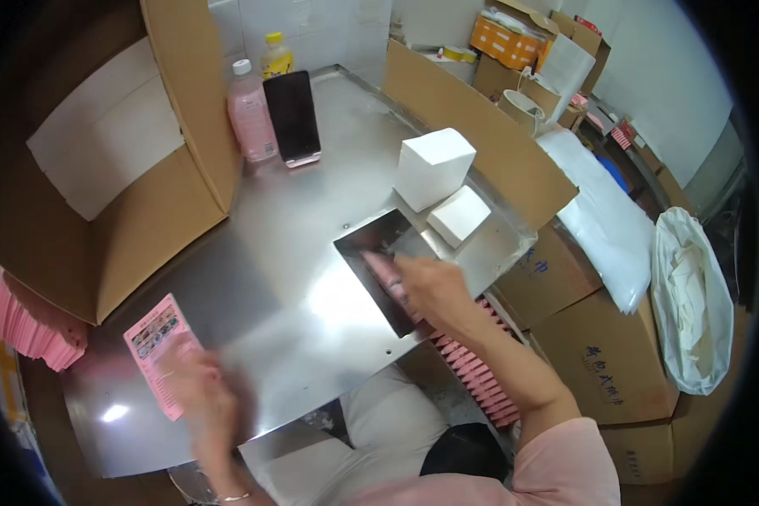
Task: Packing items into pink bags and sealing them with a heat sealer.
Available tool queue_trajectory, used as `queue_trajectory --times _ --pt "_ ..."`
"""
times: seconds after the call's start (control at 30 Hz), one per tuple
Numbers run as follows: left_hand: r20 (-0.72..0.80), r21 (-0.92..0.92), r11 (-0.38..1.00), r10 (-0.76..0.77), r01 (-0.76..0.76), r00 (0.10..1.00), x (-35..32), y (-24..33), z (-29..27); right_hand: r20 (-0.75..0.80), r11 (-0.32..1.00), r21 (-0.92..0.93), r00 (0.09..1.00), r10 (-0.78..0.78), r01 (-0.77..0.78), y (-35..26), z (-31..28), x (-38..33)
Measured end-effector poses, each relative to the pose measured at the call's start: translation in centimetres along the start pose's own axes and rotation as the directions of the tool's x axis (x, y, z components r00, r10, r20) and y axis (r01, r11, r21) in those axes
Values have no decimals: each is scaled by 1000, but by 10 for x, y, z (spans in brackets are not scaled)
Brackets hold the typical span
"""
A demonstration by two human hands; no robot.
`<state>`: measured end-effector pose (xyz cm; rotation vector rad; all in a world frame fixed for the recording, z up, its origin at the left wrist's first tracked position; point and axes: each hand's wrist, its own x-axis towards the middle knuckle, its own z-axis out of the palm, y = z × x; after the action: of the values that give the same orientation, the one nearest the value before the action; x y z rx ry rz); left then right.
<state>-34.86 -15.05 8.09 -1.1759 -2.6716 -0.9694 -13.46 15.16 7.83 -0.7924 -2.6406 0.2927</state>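
A flat pink packet (156, 346) with small printed pictures lies at the left of the metal table. My left hand (198, 388) is over its right edge, smeared by motion, so I cannot tell how its fingers are set. Further right, a dark rectangular opening (350, 246) is cut into the tabletop. Over it, my right hand (438, 291) has curled fingers closed on a narrow pink packet (382, 268), which is blurred and slants across the opening. Part of that packet is hidden by the hand.
Two stacks of white tissues (434, 173) (460, 216) stand beyond the opening. A phone (293, 118) leans near a pink bottle (251, 118). An open carton (207, 101) borders the left; pink packets (38, 320) are piled beside it. More pink packets (481, 371) sit below the table.
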Motion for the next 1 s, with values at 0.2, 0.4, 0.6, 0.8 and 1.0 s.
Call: queue_trajectory --times 0.2,0.4,0.6,0.8,1.0 --pt "-90 570 822 72 -8 993 4 -47 -19 -458 928 -358 885 -81 -101 78 -8 18" --pt "35 -206 977 64 -55 997 10 38 -14 -477 959 -273 876 -68 -75 86 -4 21" --pt "11 57 910 410 -410 912 11 93 66 -472 979 -194 881 -37 -63 91 -5 18" --pt "2 -100 870 485 -482 875 12 101 78 -454 978 -207 887 -85 -12 94 -10 18" --pt "-16 -93 866 492 -491 870 10 99 76 -462 987 -162 884 -74 -2 94 -11 20"
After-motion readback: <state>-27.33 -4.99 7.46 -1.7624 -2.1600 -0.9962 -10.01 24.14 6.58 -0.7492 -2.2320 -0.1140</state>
